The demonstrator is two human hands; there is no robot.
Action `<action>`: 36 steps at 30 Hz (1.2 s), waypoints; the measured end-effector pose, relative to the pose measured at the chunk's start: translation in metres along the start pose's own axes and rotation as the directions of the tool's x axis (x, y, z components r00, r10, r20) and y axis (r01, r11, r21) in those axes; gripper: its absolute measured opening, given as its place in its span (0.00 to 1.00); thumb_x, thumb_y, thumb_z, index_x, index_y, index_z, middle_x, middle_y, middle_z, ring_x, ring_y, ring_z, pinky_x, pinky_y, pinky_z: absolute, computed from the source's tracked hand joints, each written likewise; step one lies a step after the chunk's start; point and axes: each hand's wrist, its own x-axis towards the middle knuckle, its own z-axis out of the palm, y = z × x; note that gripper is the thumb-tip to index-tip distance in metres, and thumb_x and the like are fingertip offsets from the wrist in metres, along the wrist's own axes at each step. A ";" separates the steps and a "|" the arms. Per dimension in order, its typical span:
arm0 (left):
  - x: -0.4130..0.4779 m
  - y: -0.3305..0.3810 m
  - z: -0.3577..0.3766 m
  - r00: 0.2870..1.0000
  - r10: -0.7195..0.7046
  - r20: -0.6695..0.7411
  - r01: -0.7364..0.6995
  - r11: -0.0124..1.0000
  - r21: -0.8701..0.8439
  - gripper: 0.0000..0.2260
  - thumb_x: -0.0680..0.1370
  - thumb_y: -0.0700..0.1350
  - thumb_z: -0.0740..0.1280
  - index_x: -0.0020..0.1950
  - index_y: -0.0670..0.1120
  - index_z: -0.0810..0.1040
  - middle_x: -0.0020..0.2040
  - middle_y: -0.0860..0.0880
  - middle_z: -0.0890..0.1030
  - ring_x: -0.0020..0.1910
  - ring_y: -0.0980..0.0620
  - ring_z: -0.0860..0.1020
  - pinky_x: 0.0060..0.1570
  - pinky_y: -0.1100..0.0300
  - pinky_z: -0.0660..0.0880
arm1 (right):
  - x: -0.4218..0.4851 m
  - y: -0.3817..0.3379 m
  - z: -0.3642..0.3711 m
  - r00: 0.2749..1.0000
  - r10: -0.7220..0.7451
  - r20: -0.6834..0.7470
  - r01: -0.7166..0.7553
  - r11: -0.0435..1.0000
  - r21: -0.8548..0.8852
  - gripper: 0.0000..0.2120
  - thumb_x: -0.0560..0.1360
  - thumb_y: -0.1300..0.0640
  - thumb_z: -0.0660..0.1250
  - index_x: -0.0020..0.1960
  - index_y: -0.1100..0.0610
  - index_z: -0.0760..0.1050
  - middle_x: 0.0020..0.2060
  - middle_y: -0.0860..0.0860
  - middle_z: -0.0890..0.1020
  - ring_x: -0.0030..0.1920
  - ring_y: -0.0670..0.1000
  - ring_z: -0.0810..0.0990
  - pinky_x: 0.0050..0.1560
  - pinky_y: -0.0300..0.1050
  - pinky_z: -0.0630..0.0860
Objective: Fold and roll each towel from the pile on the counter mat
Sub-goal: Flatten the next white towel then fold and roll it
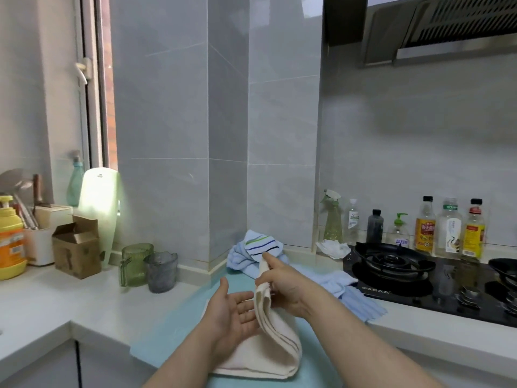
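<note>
A soft cream towel (275,351) is held up at one end by the right hand (285,284), whose grip is clamped on the cloth. Its thick folded bottom is rested on the smooth blue-green mat (173,329) on the white bench (84,301). The left hand (232,312) is held flat just beside it, grip apart. Fluffy blue towels (335,284) are piled behind, topped by a striped towel (261,243).

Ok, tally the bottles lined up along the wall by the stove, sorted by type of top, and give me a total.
Spray bottle: 1
Pump bottle: 1
Capped bottles: 5
Total: 7
</note>
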 end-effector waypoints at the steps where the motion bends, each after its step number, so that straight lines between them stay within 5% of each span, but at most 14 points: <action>1: -0.003 0.000 -0.002 1.000 -0.016 0.003 0.016 1.000 -0.026 0.40 0.79 0.67 0.46 0.63 0.31 0.73 0.54 0.32 0.81 0.44 0.38 0.83 0.38 0.49 0.79 | 0.001 0.004 0.007 1.000 -0.014 0.014 0.014 1.000 0.006 0.31 0.74 0.71 0.60 0.71 0.46 0.63 0.55 0.66 0.77 0.31 0.49 0.67 0.32 0.43 0.65; 3: -0.006 0.001 -0.008 0.999 -0.048 0.010 0.049 0.996 -0.071 0.42 0.78 0.68 0.46 0.63 0.30 0.74 0.53 0.31 0.81 0.44 0.36 0.83 0.41 0.47 0.79 | 0.004 0.014 0.015 0.999 -0.019 0.034 0.018 1.000 0.021 0.34 0.75 0.71 0.61 0.73 0.43 0.60 0.38 0.58 0.73 0.30 0.49 0.68 0.32 0.44 0.65; 4: -0.004 0.001 -0.012 0.997 -0.070 0.036 0.073 0.992 -0.102 0.43 0.78 0.69 0.46 0.64 0.30 0.74 0.55 0.29 0.80 0.46 0.34 0.82 0.46 0.45 0.78 | 0.005 0.018 0.016 0.999 -0.005 0.049 0.003 0.999 0.049 0.35 0.75 0.70 0.61 0.74 0.42 0.59 0.38 0.56 0.72 0.31 0.50 0.71 0.32 0.45 0.68; 7: -0.003 0.002 -0.019 0.992 -0.128 0.020 0.130 0.984 -0.120 0.37 0.79 0.65 0.51 0.65 0.33 0.75 0.53 0.29 0.80 0.47 0.32 0.81 0.55 0.44 0.73 | -0.001 0.025 0.011 0.998 0.047 0.032 -0.051 0.988 0.144 0.30 0.76 0.66 0.64 0.73 0.47 0.61 0.54 0.57 0.76 0.43 0.57 0.79 0.41 0.50 0.79; 9: -0.004 0.001 -0.021 0.991 -0.135 0.010 0.135 0.991 -0.015 0.28 0.79 0.59 0.60 0.65 0.35 0.75 0.54 0.31 0.81 0.51 0.33 0.81 0.58 0.43 0.73 | -0.013 0.029 -0.001 1.000 0.001 -0.009 0.000 0.993 0.116 0.21 0.77 0.65 0.65 0.68 0.53 0.68 0.55 0.56 0.78 0.45 0.56 0.81 0.46 0.50 0.80; 12: -0.006 0.006 -0.017 0.995 -0.065 -0.070 0.086 0.928 0.363 0.25 0.72 0.49 0.72 0.63 0.37 0.75 0.54 0.35 0.82 0.50 0.38 0.82 0.56 0.45 0.77 | -0.038 0.049 -0.024 0.988 -0.143 -0.054 0.128 0.967 -0.221 0.14 0.75 0.61 0.68 0.58 0.50 0.76 0.57 0.51 0.80 0.50 0.47 0.81 0.52 0.40 0.78; 14: 0.005 0.012 -0.021 0.990 0.060 -0.130 0.045 0.728 0.684 0.35 0.60 0.49 0.77 0.64 0.42 0.73 0.55 0.43 0.82 0.50 0.42 0.82 0.52 0.48 0.79 | -0.051 0.065 -0.035 0.980 -0.194 -0.042 0.140 0.826 -0.546 0.15 0.71 0.51 0.72 0.57 0.41 0.76 0.60 0.46 0.77 0.57 0.41 0.76 0.57 0.32 0.71; 16: 0.008 0.018 -0.018 0.980 0.124 -0.158 0.050 0.615 0.787 0.35 0.56 0.47 0.77 0.63 0.42 0.74 0.53 0.43 0.82 0.49 0.44 0.82 0.51 0.48 0.80 | -0.056 0.078 -0.038 0.983 -0.177 0.041 0.147 0.643 -0.751 0.27 0.67 0.40 0.72 0.64 0.37 0.70 0.66 0.38 0.68 0.67 0.40 0.66 0.67 0.35 0.64; 18: 0.000 0.023 -0.008 0.975 0.119 -0.190 0.049 0.715 0.697 0.19 0.67 0.38 0.74 0.56 0.37 0.75 0.47 0.38 0.83 0.41 0.42 0.83 0.41 0.50 0.81 | -0.059 0.085 -0.034 0.988 -0.137 0.071 0.136 0.561 -0.817 0.38 0.67 0.38 0.70 0.73 0.40 0.61 0.67 0.37 0.59 0.71 0.42 0.55 0.72 0.43 0.57; 20: -0.004 0.029 -0.003 0.976 0.089 -0.201 0.054 0.789 0.612 0.10 0.74 0.33 0.69 0.54 0.33 0.75 0.44 0.34 0.83 0.38 0.41 0.83 0.38 0.48 0.81 | -0.057 0.088 -0.026 0.979 -0.200 0.034 0.140 0.547 -0.825 0.35 0.71 0.43 0.67 0.75 0.41 0.57 0.70 0.39 0.58 0.73 0.47 0.54 0.73 0.46 0.56; 24: -0.011 0.044 -0.017 0.971 0.105 -0.215 0.054 0.778 0.626 0.11 0.75 0.32 0.69 0.56 0.32 0.75 0.49 0.31 0.82 0.47 0.34 0.82 0.50 0.37 0.78 | -0.055 0.092 -0.015 0.962 -0.271 -0.030 0.118 0.513 -0.850 0.31 0.73 0.51 0.62 0.74 0.44 0.59 0.73 0.44 0.59 0.73 0.50 0.58 0.72 0.44 0.58; 28: -0.019 0.042 -0.041 0.960 0.142 -0.240 0.062 0.730 0.680 0.06 0.75 0.27 0.64 0.51 0.33 0.75 0.42 0.34 0.82 0.36 0.40 0.82 0.37 0.46 0.81 | -0.054 0.094 -0.008 0.968 -0.249 0.011 0.132 0.476 -0.870 0.31 0.72 0.54 0.61 0.74 0.43 0.60 0.76 0.44 0.55 0.75 0.50 0.54 0.74 0.44 0.56; 32: -0.018 0.032 -0.056 0.952 0.217 -0.214 0.020 0.655 0.755 0.10 0.75 0.28 0.61 0.52 0.38 0.77 0.46 0.36 0.83 0.43 0.38 0.83 0.43 0.46 0.81 | -0.051 0.094 -0.003 0.972 -0.228 0.052 0.149 0.433 -0.889 0.29 0.71 0.55 0.61 0.72 0.44 0.64 0.77 0.44 0.54 0.75 0.50 0.53 0.73 0.46 0.57; 36: -0.016 0.027 -0.056 0.929 0.324 -0.178 -0.049 0.585 0.810 0.18 0.73 0.26 0.54 0.52 0.41 0.78 0.44 0.39 0.82 0.37 0.44 0.81 0.30 0.60 0.77 | -0.049 0.096 -0.001 0.975 -0.201 0.098 0.172 0.394 -0.903 0.30 0.72 0.55 0.61 0.73 0.45 0.63 0.77 0.45 0.52 0.76 0.50 0.50 0.74 0.47 0.56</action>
